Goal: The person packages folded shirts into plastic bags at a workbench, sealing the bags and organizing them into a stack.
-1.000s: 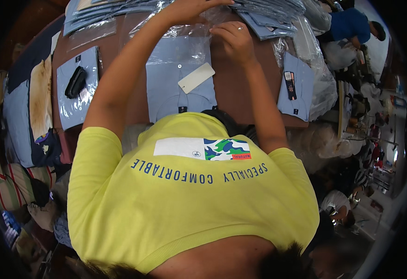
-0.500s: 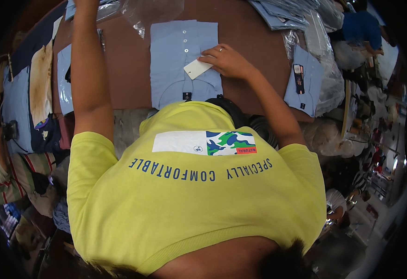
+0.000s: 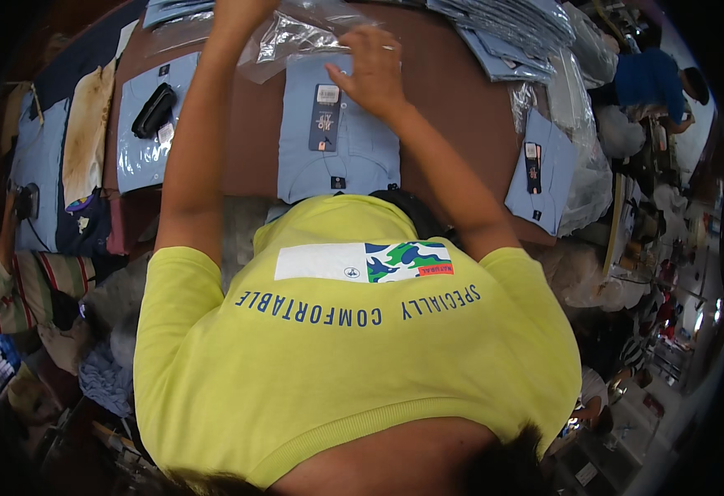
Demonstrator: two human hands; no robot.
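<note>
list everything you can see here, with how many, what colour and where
middle folded shirt: one, light blue, before the person
left folded shirt: one, light blue, table's left
right folded shirt: one, light blue, table's right
hang tags: two, dark, on middle and right shirts
black object: one, black, on left shirt
shirt stacks: two, light blue, far left and far right
clear plastic: several pieces, colourless, beyond middle shirt and at right
table: one, brown, underneath
co-workers: at least three, varied tops, both sides
yellow top: one, yellow, on the person
right hand: one, bare, over middle shirt's far end
left hand: one, bare, mostly cut off above
</note>
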